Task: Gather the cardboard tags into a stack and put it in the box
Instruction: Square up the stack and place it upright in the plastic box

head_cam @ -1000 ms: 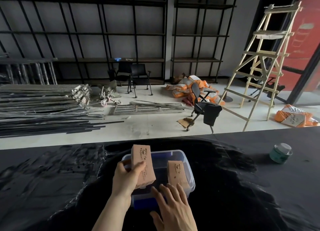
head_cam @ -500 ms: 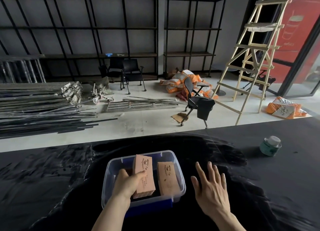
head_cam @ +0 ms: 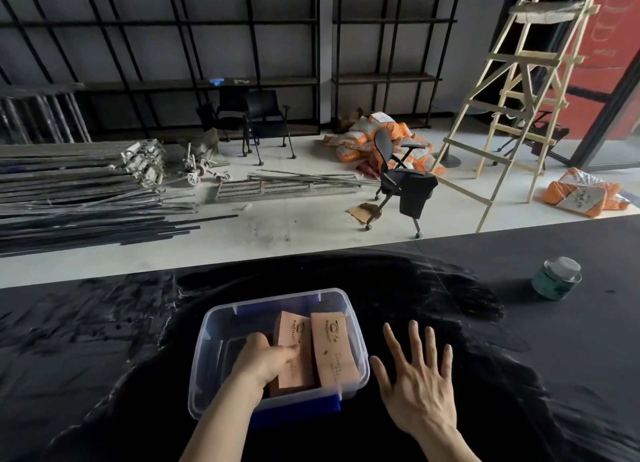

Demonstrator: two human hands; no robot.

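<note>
A clear plastic box (head_cam: 221,326) with a blue base sits on the black table in front of me. Inside it, my left hand (head_cam: 265,359) grips a stack of brown cardboard tags (head_cam: 292,344) with printed logos, held low in the box. A second stack of tags (head_cam: 332,351) lies beside it against the box's right wall. My right hand (head_cam: 417,382) hovers flat with spread fingers over the table just right of the box, holding nothing.
The black wrinkled table cover (head_cam: 519,375) spreads all around. A green jar with a clear lid (head_cam: 556,278) stands at the far right. Beyond the table edge are metal bars, chairs, orange sacks and a wooden ladder (head_cam: 512,98) on the floor.
My left hand has lowered its stack of tags from above the rim down into the box. My right hand left the box's front and moved out to the right.
</note>
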